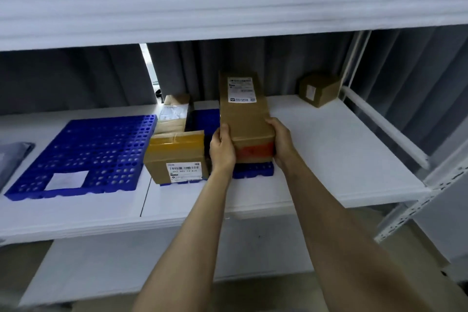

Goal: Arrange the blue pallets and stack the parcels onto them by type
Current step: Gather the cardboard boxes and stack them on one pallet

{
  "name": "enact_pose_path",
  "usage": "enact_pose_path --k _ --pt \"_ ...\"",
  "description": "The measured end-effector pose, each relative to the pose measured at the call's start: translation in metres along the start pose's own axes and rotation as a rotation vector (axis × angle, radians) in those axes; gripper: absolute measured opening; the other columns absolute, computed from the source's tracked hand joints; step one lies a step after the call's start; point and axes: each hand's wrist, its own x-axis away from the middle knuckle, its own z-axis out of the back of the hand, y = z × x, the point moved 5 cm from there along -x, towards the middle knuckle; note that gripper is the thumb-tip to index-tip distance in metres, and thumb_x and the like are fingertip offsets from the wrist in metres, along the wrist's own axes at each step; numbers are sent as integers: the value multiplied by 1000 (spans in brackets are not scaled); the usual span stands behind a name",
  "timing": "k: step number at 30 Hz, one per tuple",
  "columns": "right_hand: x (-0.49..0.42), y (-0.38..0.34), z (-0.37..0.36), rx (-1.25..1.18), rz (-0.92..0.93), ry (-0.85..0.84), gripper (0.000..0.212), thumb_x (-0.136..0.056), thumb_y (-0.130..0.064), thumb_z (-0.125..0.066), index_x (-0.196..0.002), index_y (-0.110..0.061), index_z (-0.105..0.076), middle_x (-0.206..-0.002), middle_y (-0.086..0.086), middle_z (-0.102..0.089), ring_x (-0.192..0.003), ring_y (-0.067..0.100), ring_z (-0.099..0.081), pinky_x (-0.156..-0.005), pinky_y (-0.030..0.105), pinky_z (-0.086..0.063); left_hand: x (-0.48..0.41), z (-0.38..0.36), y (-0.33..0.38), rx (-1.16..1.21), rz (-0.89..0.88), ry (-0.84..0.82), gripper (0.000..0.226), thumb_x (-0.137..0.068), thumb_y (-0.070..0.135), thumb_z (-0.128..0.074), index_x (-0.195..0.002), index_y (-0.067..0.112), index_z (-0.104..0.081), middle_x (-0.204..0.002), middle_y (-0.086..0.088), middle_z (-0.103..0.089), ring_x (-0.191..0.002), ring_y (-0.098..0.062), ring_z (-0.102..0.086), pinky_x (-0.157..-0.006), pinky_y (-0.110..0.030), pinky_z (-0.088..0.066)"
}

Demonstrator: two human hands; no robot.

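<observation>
Long box (244,114) is gripped by my left hand (222,149) and right hand (282,143) at the right pallet (253,169), beside other boxes (176,157). Left pallet (83,149) holds no box. Small box (319,88) waits on the shelf (342,147).

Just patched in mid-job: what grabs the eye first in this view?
A long box at the centre, gripped at its near end by the left hand and right hand, over the right pallet. To the left lies the left pallet, bright blue, bearing only a white slip. A small box sits alone at the shelf's far right.
</observation>
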Motion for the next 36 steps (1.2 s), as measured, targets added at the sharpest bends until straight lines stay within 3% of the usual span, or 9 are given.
enact_pose_path --k 8,12,16,20,24,28,31,33,36 --pt "-17 14 7 70 -24 -30 54 -69 -51 -60 -114 -22 -66 -106 7 -72 -101 27 -67 -94 50 -52 -13 -7 -21 -20 48 82 53 -98 53 -35 -132 17 -52 -119 -6 -61 -110 -23 -56 -104 -45 -42" --pt "-15 13 2 98 56 -57 51 -73 -50 -57 -117 -25 -64 -109 3 -71 -101 24 -67 -90 46 -54 -19 -2 -19 -3 22 140 46 -98 49 -38 -124 17 -59 -112 -4 -65 -105 -22 -59 -100 -42 -45" --pt "-9 12 -2 87 111 -22 38 -76 -44 -56 -112 -32 -62 -109 -1 -69 -100 19 -65 -85 37 -54 -22 3 -14 8 4 192 43 -100 40 -40 -124 12 -61 -108 -2 -65 -101 -20 -58 -91 -31 -44" --pt "-4 15 -1 73 170 7 26 -87 -32 -56 -112 -30 -61 -109 -3 -68 -99 16 -64 -83 33 -52 -23 2 -16 -5 7 184 43 -100 40 -39 -125 11 -60 -112 -5 -66 -102 -19 -59 -92 -32 -45" --pt "-2 17 2 78 181 43 53 -78 -40 -55 -127 -22 -58 -117 -1 -65 -102 14 -63 -79 27 -51 -25 1 -18 -23 8 209 44 -99 42 -40 -123 13 -62 -111 -5 -67 -102 -21 -60 -98 -38 -46" --pt "-2 19 5 80 196 62 56 -78 -43 -55 -129 -22 -56 -120 -1 -64 -104 15 -63 -81 28 -52 -24 -2 -17 -38 8 205 44 -99 42 -38 -119 12 -63 -109 -7 -68 -102 -22 -61 -96 -38 -47" --pt "-2 19 5 74 201 65 53 -81 -43 -55 -130 -22 -54 -120 -2 -63 -104 15 -62 -81 28 -52 -21 -2 -13 -50 -5 219 43 -100 39 -38 -115 9 -64 -104 -5 -67 -97 -21 -60 -86 -31 -45" --pt "-2 19 6 64 200 68 44 -89 -38 -56 -129 -22 -54 -120 -1 -63 -105 16 -62 -80 28 -52 -16 -2 -8 -61 -56 267 38 -101 35 -40 -112 8 -64 -100 -4 -65 -98 -21 -60 -82 -27 -41" --pt "0 18 7 52 212 76 45 -87 -38 -59 -129 -20 -54 -120 -1 -63 -103 13 -62 -79 24 -51 -5 -3 5 -199 -267 364 32 -101 24 -45 -122 5 -59 -115 -9 -65 -104 -15 -56 -83 -15 -37"
